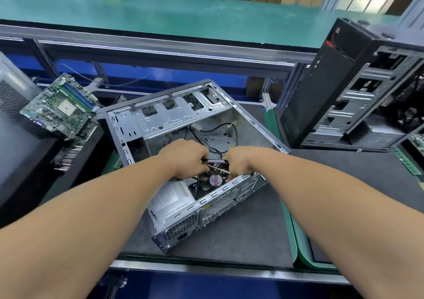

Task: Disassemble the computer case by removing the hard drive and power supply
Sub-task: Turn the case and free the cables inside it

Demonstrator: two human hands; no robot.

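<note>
The open computer case [183,124] lies on its side on the tabletop [252,230], its bare far floor reachable from above — only loose black cables [220,129] cross it. Nearer, the fan [214,179] and power supply [169,197] fill the rear corner, where both hands crowd. A motherboard [62,106] flanks the left, an upright tower [358,85] the right.

Both hands [183,158] [238,162] curled, close together

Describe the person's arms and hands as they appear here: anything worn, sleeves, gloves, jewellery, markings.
Both forearms are bare right up to the picture's lower edge, with no sleeves in view. The left hand and right hand wear no gloves. No watch, bracelet or wrist strap shows on either wrist, and no visible markings.
</note>
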